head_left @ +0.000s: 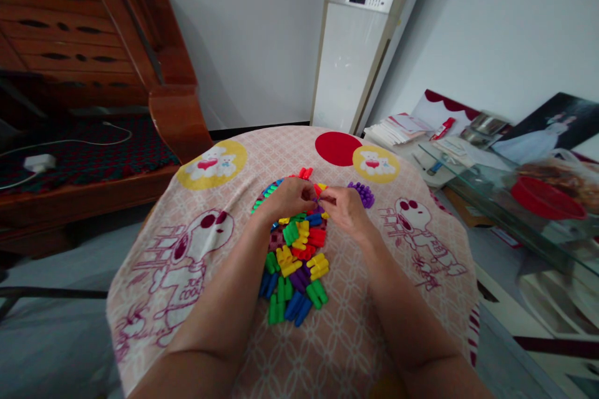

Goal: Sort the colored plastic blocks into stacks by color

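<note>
My left hand [296,197] and my right hand [345,209] meet over the middle of the table, fingertips pinched together. A small purple building block [320,204] shows between them, partly hidden by the fingers. Below my hands lies a loose pile of plastic building blocks: yellow blocks [319,266], green blocks [277,309], blue blocks [297,308] and red blocks [317,237]. To the right of my right hand sits a cluster of purple blocks [361,194]. A row of green and blue blocks [266,193] lies left of my left hand, partly covered by it.
A patterned tablecloth [187,299] covers the round table. On the left stands a wooden bench [178,112] with a white charger [40,163] on its seat. A glass table [472,177] at right carries papers [397,128] and a red bowl [547,197]. A tall white cabinet-like unit [349,62] stands behind.
</note>
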The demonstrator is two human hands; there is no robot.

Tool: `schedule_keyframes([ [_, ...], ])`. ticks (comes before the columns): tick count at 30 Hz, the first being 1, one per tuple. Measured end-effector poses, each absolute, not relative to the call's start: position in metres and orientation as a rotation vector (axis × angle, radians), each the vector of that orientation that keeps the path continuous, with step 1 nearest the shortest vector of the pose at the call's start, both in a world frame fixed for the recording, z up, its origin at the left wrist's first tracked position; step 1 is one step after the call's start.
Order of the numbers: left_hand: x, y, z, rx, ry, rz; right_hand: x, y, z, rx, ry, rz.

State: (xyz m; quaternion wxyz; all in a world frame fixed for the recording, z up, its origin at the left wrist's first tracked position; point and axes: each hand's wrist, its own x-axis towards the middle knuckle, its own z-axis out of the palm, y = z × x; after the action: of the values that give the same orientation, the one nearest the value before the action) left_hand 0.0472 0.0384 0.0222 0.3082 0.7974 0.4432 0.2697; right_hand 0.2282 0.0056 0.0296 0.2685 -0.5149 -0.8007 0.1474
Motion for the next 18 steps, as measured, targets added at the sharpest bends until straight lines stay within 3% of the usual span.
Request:
schedule_keyframes([
  [5,0.058,0.039,0.018,2.060,1.067,0.874,0.255,0.010,0.039,-1.508,-2.138,0.398],
  [12,0.033,0.043,0.027,1.895,1.288,1.036,0.289,0.021,0.039,-1.810,-2.142,0.037],
  [18,0.020,0.048,0.024,1.815,1.338,1.073,0.287,0.028,0.024,-1.923,-2.165,0.038],
])
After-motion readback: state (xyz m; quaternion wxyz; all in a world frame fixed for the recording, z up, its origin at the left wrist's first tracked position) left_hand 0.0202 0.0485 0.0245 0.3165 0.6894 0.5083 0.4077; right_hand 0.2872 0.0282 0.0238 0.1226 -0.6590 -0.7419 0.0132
